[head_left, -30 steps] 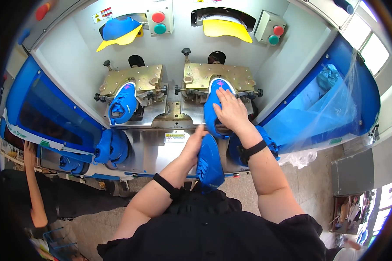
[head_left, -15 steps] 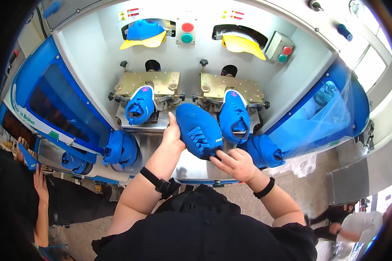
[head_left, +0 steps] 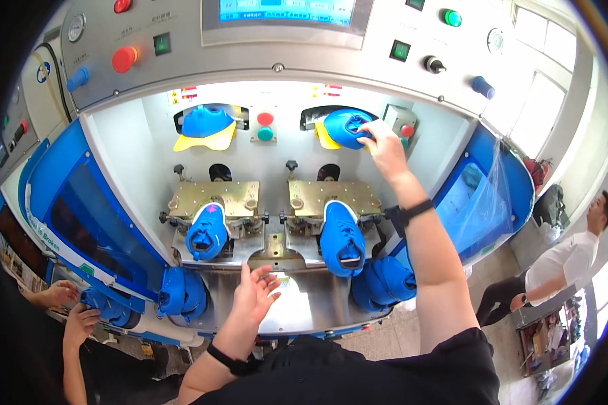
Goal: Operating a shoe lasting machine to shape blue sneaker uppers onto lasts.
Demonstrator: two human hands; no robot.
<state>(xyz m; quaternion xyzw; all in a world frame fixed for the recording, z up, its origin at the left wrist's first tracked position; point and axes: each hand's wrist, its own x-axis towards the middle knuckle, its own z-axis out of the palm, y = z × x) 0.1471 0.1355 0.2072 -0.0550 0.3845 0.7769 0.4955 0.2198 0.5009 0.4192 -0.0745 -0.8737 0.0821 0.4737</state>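
Note:
My right hand (head_left: 386, 150) reaches up into the machine with its fingers closed on the edge of a blue shoe upper (head_left: 348, 127). That upper sits over the yellow-edged pad (head_left: 327, 137) at the back wall's right opening. Low in front of the machine, my left hand (head_left: 255, 293) is open, palm up, with nothing in it. Two blue shoes with white edges, a left one (head_left: 207, 236) and a right one (head_left: 343, 243), are mounted toe inward under brass-coloured plates. Another blue piece (head_left: 206, 123) covers the left yellow-edged pad.
Blue uppers stand at the left (head_left: 182, 291) and right (head_left: 385, 283) of the metal ledge (head_left: 284, 304). Blue doors flank the chamber; plastic film (head_left: 483, 209) hangs at the right one. Above is a control panel (head_left: 182, 50). A co-worker's hands (head_left: 74, 314) hold a blue upper; another person stands right.
The view has tilted up. My right hand has carried the shoe upper from in front of me to the right opening. My left hand has let go of it and lowered.

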